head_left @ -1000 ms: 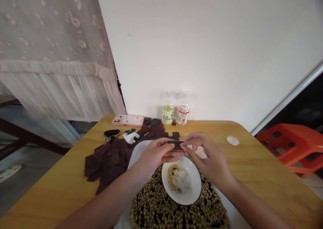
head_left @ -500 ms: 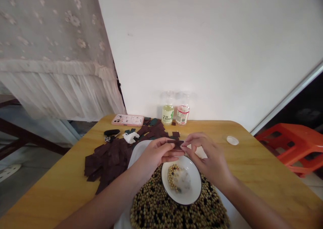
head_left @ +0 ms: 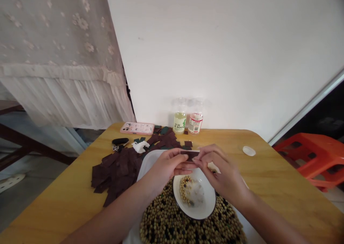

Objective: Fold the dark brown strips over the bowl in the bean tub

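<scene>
A wooden table (head_left: 268, 186) is backed by a white wall (head_left: 228, 57), and an orange stool (head_left: 319, 158) is seen beyond its right side. At the near middle a white tray (head_left: 146, 161) is set down, spread thickly with small tan beads (head_left: 188, 226), dark ones mixed among them. To its left, dark brown cloth pieces (head_left: 120, 168) are heaped loosely. A white bowl (head_left: 199, 211) with a dark rim is rested on the beads; in its left part a curve of tan beads is held, and beside it a whitish, blurred clump that cannot be made out.

At the far edge two bottles are stood upright side by side. On the left bottle (head_left: 179, 122), greenish, "C100" can be read under smaller characters, next to a green patch. The right bottle (head_left: 195, 123) is wrapped in a red-and-white label whose print is too small to be read. A pink patterned phone (head_left: 137, 128) is laid at the far left.

Above the bowl's far rim, a dark brown strip (head_left: 188, 156) is grasped between the thumb and fingers of the left hand (head_left: 168, 163); its right end is pinched by the fingertips of the right hand (head_left: 219, 165).
</scene>
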`<state>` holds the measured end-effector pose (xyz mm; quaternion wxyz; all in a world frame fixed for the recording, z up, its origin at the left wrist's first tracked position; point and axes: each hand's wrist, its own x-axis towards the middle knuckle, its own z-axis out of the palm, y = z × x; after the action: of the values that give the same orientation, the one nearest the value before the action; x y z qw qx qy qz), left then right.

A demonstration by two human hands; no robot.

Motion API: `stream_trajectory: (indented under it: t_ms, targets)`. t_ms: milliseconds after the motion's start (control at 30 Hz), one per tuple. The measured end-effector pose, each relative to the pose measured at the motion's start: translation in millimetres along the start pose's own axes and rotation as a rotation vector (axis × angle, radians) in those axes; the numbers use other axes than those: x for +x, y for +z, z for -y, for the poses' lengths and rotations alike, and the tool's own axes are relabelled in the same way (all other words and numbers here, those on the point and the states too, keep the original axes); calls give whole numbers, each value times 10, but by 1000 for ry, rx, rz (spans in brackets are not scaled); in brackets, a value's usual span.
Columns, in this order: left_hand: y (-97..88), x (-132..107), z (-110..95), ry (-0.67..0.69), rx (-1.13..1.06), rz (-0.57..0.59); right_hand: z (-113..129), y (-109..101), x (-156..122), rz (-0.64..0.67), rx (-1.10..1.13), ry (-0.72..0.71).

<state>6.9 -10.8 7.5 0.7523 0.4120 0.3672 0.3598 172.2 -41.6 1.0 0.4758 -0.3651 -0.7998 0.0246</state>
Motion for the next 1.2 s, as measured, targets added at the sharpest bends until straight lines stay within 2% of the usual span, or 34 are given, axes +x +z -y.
stream_trajectory:
  t_ms: [67,233,433,600,767,933,1100,1200]
  targets:
    - [-6,-1,12,3,16,15,-2,4,-7,18,-15,-28]
    - [-18,3,27,18,-6,14,-34,16,-22,-39,-70,-30]
    - [1,-3,25,-2,-17,46,-46,32,-36,18,-70,-117]
    - [17,2,19,-24,-71,15,-84,41,-55,-13,-81,-109]
    - [37,-14,31,-36,-67,79,-53,32,-30,17,-90,-152]
    - [46,-36,30,-38,-46,107,-75,28,-30,-49,-85,-81]
    - [31,-38,48,-30,8,150,-96,24,-28,-21,-69,-71]
    - [16,-36,60,-33,23,150,-90,21,-21,-61,-87,-40]
